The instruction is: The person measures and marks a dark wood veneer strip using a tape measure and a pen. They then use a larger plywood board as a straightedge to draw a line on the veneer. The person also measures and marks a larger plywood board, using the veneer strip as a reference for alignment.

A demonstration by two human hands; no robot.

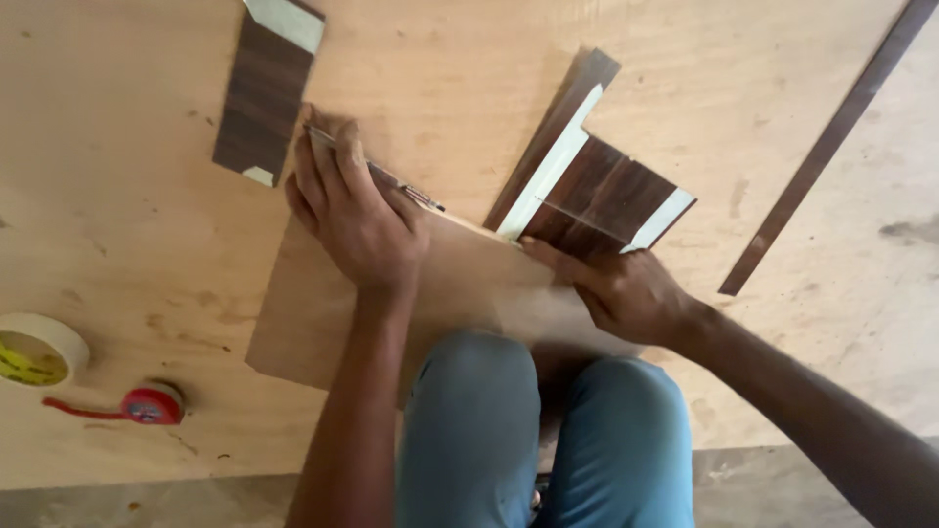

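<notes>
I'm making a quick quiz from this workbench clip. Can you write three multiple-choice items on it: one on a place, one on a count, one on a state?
1. Where does the masking tape roll lie?
A. at the left edge of the plywood sheet
B. on the dark veneer pieces
C. under the right hand

2. How many hands are on the work?
A. one
B. two
C. three

3. What is the state of the left hand?
A. open and lifted clear
B. closed on a slim blade tool
C. holding the red tape measure

Answers:
1 A: the roll sits far left on the plywood sheet, near the red tape measure.
2 B: left hand and right hand only.
3 B: its fingers wrap the slim blade tool over the brown board.
</notes>
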